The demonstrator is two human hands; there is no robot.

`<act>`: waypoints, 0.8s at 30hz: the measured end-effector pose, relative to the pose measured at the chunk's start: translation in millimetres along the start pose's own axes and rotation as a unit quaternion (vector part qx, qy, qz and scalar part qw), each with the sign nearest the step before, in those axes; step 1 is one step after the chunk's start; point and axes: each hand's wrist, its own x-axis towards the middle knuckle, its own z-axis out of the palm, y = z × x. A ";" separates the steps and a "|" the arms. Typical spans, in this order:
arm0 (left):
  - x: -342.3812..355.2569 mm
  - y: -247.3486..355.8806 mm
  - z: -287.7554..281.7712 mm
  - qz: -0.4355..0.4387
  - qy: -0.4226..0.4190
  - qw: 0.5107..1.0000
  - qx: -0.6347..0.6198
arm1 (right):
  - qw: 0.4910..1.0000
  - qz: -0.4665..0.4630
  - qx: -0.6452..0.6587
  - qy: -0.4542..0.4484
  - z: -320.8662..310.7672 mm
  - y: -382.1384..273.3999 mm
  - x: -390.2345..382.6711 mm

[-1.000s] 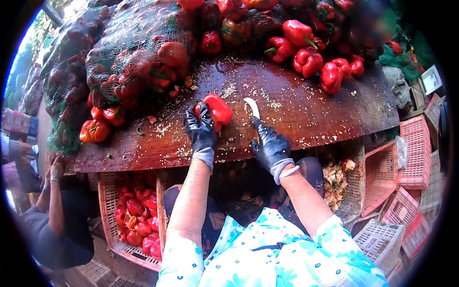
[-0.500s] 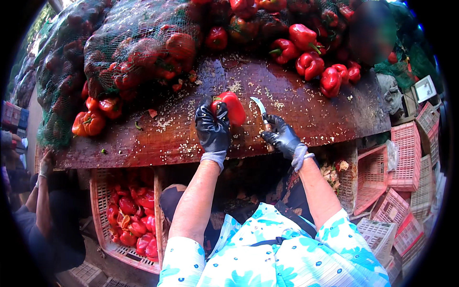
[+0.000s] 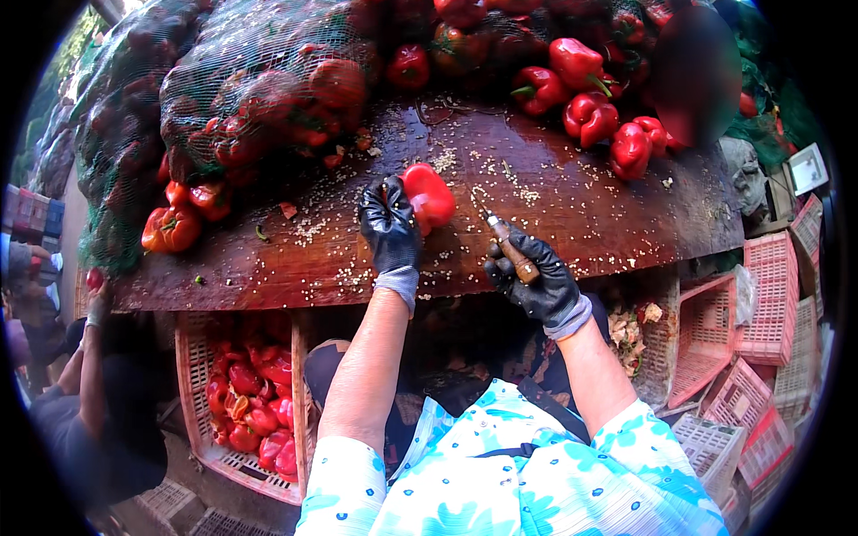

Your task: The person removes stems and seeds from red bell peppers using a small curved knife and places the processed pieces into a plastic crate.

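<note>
The left hand (image 3: 391,228) is clamping its curled fingers on the left side of a red pepper (image 3: 431,196), which is sitting over the surface (image 3: 357,263), just beyond and to the right of that hand's knuckles. As far as it is showing, the red pepper is running its longer side from far to near, its far end leaning slightly left; the gripped side is hiding under the glove. Whether its underside is touching the surface, I cannot tell.

The right hand (image 3: 541,279) is lying to the right of the red pepper and nearer the person, well apart from it, with thumb and fingers closing around the brown handle of a knife (image 3: 525,269). The knife is slanting: its handle end is pointing nearer and to the right, its thin blade beyond and left, and its tip is ending near the red pepper's right side without touching. So the left hand is the nearer one. Pale seeds (image 3: 442,161) are lying around the red pepper.
</note>
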 end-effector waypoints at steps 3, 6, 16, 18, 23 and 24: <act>-3.3 5.7 -1.0 0.033 -0.001 0.998 0.045 | 0.998 0.039 -0.033 -0.031 10.5 5.4 0.0; -4.7 -3.0 0.9 0.073 0.008 0.996 0.058 | 0.993 0.071 -0.045 -0.085 10.9 9.1 1.4; -11.4 12.2 5.7 0.115 -0.007 0.991 0.067 | 0.918 -0.077 -0.388 -0.013 46.6 1.2 -10.6; -9.8 10.5 5.9 0.130 0.004 0.989 0.073 | 0.862 -0.111 -0.494 0.040 48.0 11.6 -6.1; -10.0 9.9 12.0 0.142 0.011 0.987 0.071 | 0.579 -0.296 -0.758 0.055 35.7 16.0 9.7; -9.3 8.7 11.9 0.139 0.004 0.988 0.071 | 0.517 -0.342 -0.783 0.042 28.8 17.9 14.2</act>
